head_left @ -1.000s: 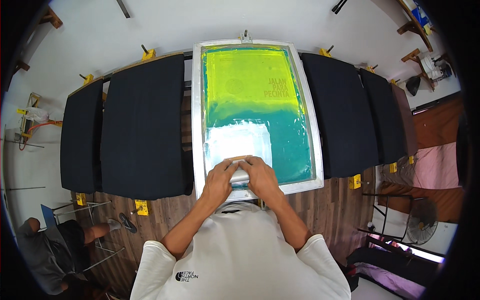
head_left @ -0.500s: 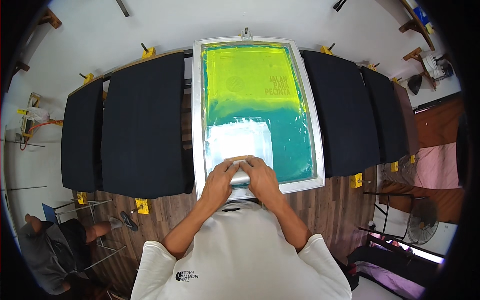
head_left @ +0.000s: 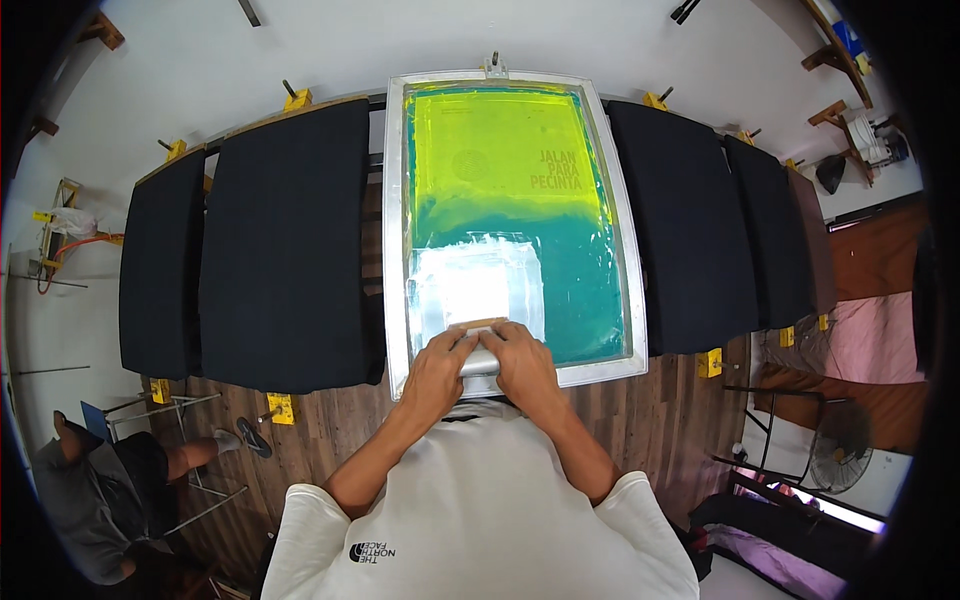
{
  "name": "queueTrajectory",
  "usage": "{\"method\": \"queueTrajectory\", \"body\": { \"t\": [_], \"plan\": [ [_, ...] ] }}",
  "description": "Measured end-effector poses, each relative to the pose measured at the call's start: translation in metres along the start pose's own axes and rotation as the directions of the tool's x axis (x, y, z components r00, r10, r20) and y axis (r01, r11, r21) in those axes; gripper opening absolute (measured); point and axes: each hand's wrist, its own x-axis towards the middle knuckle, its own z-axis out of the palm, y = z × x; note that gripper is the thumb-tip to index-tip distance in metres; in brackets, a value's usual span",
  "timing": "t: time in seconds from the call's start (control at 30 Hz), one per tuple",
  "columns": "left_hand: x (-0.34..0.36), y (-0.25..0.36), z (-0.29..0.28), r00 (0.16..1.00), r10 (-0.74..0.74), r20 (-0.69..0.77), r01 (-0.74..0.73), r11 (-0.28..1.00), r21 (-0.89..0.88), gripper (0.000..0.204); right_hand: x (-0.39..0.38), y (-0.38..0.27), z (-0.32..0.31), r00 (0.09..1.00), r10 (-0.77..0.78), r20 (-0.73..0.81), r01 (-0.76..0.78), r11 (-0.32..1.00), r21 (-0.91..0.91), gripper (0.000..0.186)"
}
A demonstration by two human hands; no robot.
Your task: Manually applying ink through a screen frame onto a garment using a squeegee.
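A white wall [head_left: 330,50] rises behind the work, with a brown plank floor [head_left: 340,425] below; another person [head_left: 105,490] is partly in view at the left, and a fan [head_left: 842,440] stands at the right. Between them runs the counter, a row of black-covered boards [head_left: 285,240] with yellow clamps [head_left: 283,409] along its edges.

Between two of the boards sits the silver-framed screen [head_left: 397,220], close to the wearer's body; what lies under it is hidden. The work looks partway along: a yellow-green field [head_left: 490,140] with brownish lettering fills the far part, and a white patch [head_left: 480,270] covers the near left, while the teal area [head_left: 585,300] beside it bears only specks and streaks of white. How much spreading is left cannot be told.

The squeegee [head_left: 480,361], a silver tool with a tan edge, is at the screen's near end, over the white patch's lower edge. The left hand [head_left: 440,364] and right hand [head_left: 522,366] hold it side by side, each grip closed on it.
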Motion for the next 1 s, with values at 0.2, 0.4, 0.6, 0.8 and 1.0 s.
{"method": "queueTrajectory", "body": {
  "t": [0.2,0.4,0.6,0.8,1.0],
  "plan": [
    [-0.001,-0.005,0.004,1.000,0.013,0.009,-0.013,1.000,0.016,0.066,-0.002,0.001,0.005,1.000,0.004,-0.023,-0.004,1.000,0.013,0.052],
    [-0.004,-0.008,0.006,0.999,0.041,0.010,-0.042,0.997,0.063,0.067,-0.008,-0.002,0.009,0.999,0.026,-0.028,-0.025,0.999,0.022,0.052],
    [-0.009,-0.002,0.007,1.000,0.019,0.007,-0.019,0.999,0.038,0.057,-0.014,-0.003,0.010,0.998,0.010,-0.062,-0.008,0.999,0.040,0.053],
    [-0.012,0.003,0.003,0.996,0.077,-0.036,-0.075,0.995,0.064,0.058,-0.019,-0.004,0.009,0.996,-0.017,-0.088,0.017,1.000,-0.001,0.055],
    [-0.022,-0.003,0.010,0.998,0.045,0.042,-0.047,0.997,0.056,0.072,-0.024,-0.003,0.008,0.999,-0.027,-0.026,0.027,1.000,-0.010,0.052]
  ]
}}
